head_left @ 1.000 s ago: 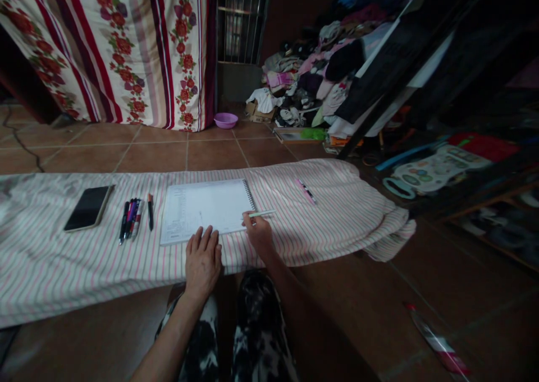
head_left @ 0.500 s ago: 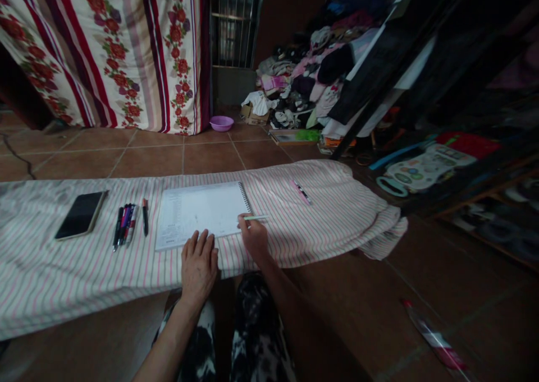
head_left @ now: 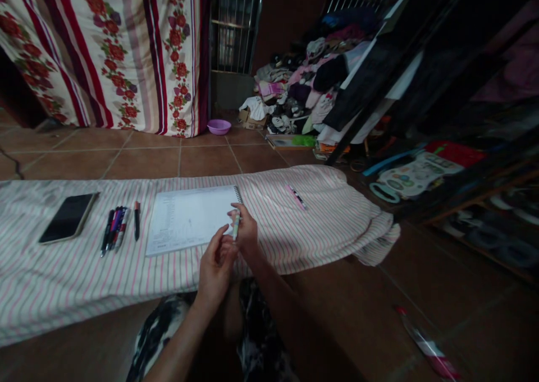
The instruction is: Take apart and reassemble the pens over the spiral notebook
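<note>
A spiral notebook lies open on a striped pink-and-white cloth spread over the tiled floor. My right hand holds a light-coloured pen upright just above the notebook's near right corner. My left hand is raised off the cloth, its fingers curled and its fingertips at the pen's lower end. Left of the notebook lie several pens in a row and one apart, then a dark phone. A pink pen rests on the cloth to the right.
A floral sheet hangs at the back left. A purple bowl and a heap of clothes lie behind. Dark shelving with toys fills the right side. A red-and-white object lies on the floor at lower right.
My right hand has lifted the pen from lying flat to upright. My left hand has left the cloth and come up to the pen. The view shifted a little to the right.
</note>
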A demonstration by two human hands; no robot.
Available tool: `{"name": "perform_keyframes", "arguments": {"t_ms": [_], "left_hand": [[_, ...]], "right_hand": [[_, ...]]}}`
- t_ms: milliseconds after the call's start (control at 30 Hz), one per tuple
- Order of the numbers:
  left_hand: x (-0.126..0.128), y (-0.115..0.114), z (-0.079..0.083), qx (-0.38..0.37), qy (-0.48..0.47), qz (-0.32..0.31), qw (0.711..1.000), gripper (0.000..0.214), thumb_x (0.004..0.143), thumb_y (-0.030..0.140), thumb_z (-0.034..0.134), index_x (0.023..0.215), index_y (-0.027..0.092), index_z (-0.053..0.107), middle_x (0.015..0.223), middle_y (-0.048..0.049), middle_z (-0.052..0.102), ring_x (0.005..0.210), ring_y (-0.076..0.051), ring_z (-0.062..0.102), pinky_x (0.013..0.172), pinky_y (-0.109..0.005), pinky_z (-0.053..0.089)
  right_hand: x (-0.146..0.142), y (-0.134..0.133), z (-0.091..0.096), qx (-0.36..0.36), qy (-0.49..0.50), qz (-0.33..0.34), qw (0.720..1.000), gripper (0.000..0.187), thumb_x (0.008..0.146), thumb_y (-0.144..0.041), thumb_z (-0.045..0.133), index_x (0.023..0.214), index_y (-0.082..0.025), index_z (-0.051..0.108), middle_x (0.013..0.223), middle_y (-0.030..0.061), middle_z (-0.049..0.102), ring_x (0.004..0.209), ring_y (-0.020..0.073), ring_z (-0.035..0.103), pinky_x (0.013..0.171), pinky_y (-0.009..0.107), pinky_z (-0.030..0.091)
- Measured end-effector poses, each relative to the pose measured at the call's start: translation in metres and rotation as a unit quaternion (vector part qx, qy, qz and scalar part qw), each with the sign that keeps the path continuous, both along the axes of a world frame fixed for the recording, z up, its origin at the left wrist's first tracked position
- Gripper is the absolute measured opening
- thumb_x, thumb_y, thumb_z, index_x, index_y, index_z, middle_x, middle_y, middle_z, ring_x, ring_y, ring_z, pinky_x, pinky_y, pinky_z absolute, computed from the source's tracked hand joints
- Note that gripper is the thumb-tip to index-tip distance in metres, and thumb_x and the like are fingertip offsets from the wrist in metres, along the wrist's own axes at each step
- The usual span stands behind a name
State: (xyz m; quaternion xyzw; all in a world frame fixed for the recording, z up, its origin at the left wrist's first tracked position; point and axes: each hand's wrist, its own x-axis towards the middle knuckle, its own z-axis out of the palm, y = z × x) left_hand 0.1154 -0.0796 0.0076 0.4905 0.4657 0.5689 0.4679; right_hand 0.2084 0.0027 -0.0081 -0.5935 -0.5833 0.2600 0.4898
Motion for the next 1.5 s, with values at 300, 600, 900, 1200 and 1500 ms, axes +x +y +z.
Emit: {"name": "perform_keyframes", "arguments": {"t_ms": [300,600,900,1200,1500], "left_hand": [[-0.012,0.022,0.016,-0.024,-0.082,-0.01,0.996,0.043,0.071,0.044,0.064,0.102,0.015,0.064,0.072,-0.0038,0.067,0.067,-0.016,0.059,0.072,-0.03,0.046],[-0.018,0.047,0.019,-0.202,-0.188,-0.118,0.954,0.034,0.062,0.039,0.073,0.073,0.009,0.063,0.049,-0.0005,0.055,0.038,-0.005,0.043,0.035,-0.016,0.019],[-0.04,0.058,0.003,-0.24,-0.291,-0.169,0.911,0.016,0.069,0.022,0.068,0.075,0.009,0.06,0.061,-0.0042,0.06,0.043,-0.004,0.046,0.032,-0.011,0.02],[-0.047,0.073,0.004,-0.315,-0.426,-0.074,0.845,0.017,0.082,0.008,0.045,0.069,0.011,0.054,0.052,0.0004,0.054,0.036,-0.003,0.041,0.032,-0.011,0.033],[-0.043,0.074,0.0,-0.314,-0.472,-0.062,0.821,0.016,0.084,0.007,0.043,0.073,0.01,0.055,0.055,0.0002,0.053,0.038,-0.003,0.043,0.032,-0.011,0.031]], "right_hand": [[-0.01,0.014,-0.002,0.023,0.001,0.073,0.997,0.031,0.084,-0.027,0.04,0.11,-0.019,0.053,0.09,0.005,0.066,0.081,0.0174,0.061,0.069,0.027,0.047],[0.0,0.01,-0.011,0.101,-0.056,0.164,0.98,0.052,0.079,-0.035,0.047,0.127,-0.016,0.042,0.112,0.0127,0.061,0.096,0.0242,0.057,0.084,0.037,0.045],[-0.006,0.009,-0.01,0.05,-0.061,0.205,0.976,0.052,0.08,-0.014,0.041,0.132,-0.02,0.039,0.114,0.0091,0.061,0.095,0.0196,0.058,0.085,0.035,0.045],[0.004,-0.004,0.004,-0.073,0.091,0.363,0.924,0.052,0.081,-0.027,0.052,0.131,-0.018,0.041,0.121,0.008,0.055,0.089,0.0172,0.06,0.083,0.033,0.047],[-0.002,-0.004,0.0,-0.11,0.187,0.358,0.908,0.052,0.079,-0.039,0.058,0.127,-0.021,0.047,0.113,0.0058,0.058,0.101,0.0188,0.056,0.089,0.034,0.044]]}}
